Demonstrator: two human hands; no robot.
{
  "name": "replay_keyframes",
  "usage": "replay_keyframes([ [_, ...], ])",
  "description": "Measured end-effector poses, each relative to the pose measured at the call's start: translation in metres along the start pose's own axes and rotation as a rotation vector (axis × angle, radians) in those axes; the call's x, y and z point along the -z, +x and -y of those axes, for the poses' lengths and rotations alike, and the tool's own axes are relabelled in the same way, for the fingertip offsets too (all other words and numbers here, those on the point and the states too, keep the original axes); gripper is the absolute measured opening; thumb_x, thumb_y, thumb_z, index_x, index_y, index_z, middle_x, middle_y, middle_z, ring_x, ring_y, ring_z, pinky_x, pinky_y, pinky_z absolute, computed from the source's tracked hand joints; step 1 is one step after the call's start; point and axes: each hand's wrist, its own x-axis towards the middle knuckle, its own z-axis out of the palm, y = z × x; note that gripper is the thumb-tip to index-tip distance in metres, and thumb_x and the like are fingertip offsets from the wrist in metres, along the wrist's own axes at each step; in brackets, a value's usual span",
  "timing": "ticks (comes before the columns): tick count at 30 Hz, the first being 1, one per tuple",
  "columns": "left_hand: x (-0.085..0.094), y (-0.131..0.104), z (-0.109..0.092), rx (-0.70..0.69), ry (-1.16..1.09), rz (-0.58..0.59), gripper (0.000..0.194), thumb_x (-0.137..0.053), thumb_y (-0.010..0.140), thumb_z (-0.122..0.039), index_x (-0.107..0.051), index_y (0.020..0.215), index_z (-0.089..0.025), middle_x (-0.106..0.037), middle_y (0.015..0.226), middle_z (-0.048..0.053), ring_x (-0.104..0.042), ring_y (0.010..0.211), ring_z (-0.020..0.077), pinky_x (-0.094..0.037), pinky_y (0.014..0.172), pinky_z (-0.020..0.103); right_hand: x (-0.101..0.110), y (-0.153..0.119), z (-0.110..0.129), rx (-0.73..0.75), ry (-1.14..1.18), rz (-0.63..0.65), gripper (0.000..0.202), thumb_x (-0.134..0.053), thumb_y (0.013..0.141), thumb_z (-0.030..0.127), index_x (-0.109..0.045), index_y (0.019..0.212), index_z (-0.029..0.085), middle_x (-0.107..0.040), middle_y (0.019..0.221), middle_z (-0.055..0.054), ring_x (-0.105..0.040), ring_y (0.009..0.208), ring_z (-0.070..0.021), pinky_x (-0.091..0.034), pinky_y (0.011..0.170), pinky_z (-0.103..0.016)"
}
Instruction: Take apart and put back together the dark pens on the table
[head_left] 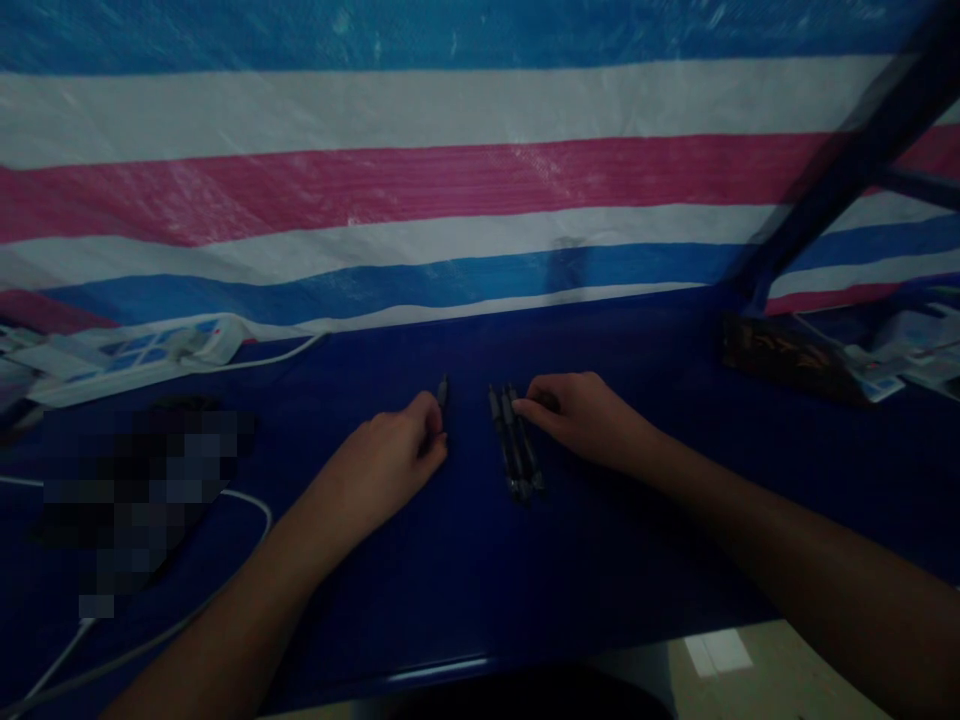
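Note:
Several dark pens [514, 450] lie side by side on the blue table [450, 570], with their tips pointing away from me. My right hand [574, 410] is at the right edge of this row, closed, its thumb and index finger at the upper part of the rightmost pen. To the left, a little apart from the row, my left hand [409, 440] is closed around another pen [443, 388]. Only that pen's tip end shows above the fingers; the remainder is hidden by the hand.
A white power strip [142, 350] with a cable lies at the back left. In front of it is a dark, pixelated object [142, 490] among white cables. A dark patterned item [787, 355] sits at the right, near a blue metal post [825, 190]. Striped sheeting [420, 190] hangs behind the table.

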Motion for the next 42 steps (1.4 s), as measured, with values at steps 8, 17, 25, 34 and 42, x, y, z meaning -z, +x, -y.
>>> replay_keyframes([
  [8,-0.01,-0.021,-0.021,-0.524,-0.432,-0.12,0.008,-0.057,0.099,-0.023,-0.049,0.098,-0.023,-0.058,0.075,-0.008,-0.051,0.047,0.0059,-0.037,0.05,0.02,0.006,-0.007,0.01,0.098,0.642,0.143,0.047,-0.067,0.092,0.059,-0.061,0.07,0.018,-0.051,0.06,0.005,-0.046,0.056,-0.0096,-0.033,0.053,-0.024],
  [17,-0.022,-0.017,-0.029,-0.477,-0.335,-0.213,0.009,-0.044,0.106,-0.022,-0.045,0.114,-0.022,-0.068,0.091,0.001,-0.069,0.072,0.0167,-0.05,0.062,0.028,-0.004,-0.01,0.014,0.106,0.918,0.183,0.055,-0.065,0.095,0.054,-0.051,0.055,0.019,-0.043,0.05,0.007,-0.036,0.047,-0.0071,-0.029,0.049,-0.025],
  [25,-0.02,-0.012,-0.031,-0.553,-0.247,-0.223,0.02,-0.037,0.11,-0.025,-0.054,0.101,-0.021,-0.064,0.082,0.0,-0.064,0.07,0.0171,-0.049,0.065,0.029,-0.003,-0.011,0.011,0.122,0.973,0.237,0.055,-0.055,0.102,0.047,-0.048,0.055,0.02,-0.041,0.049,0.008,-0.035,0.045,-0.007,-0.03,0.048,-0.025],
  [34,-0.017,-0.022,-0.034,-0.397,-0.812,0.187,0.044,-0.033,0.111,-0.049,-0.047,0.08,-0.021,-0.041,0.066,-0.005,-0.038,0.055,0.0111,-0.035,0.052,0.025,0.0,-0.011,0.014,0.145,1.033,0.357,0.061,-0.064,0.095,0.057,-0.039,0.052,0.021,-0.033,0.048,0.009,-0.033,0.045,-0.0071,-0.031,0.048,-0.026],
  [42,-0.021,-0.015,-0.034,-0.383,-0.964,0.22,0.045,-0.036,0.109,-0.053,-0.05,0.081,-0.021,-0.038,0.067,-0.005,-0.035,0.058,0.0126,-0.035,0.053,0.027,0.015,-0.009,0.009,0.252,0.85,0.312,0.044,-0.069,0.093,0.052,-0.06,0.067,0.017,-0.053,0.061,0.005,-0.045,0.056,-0.0085,-0.035,0.055,-0.024],
])
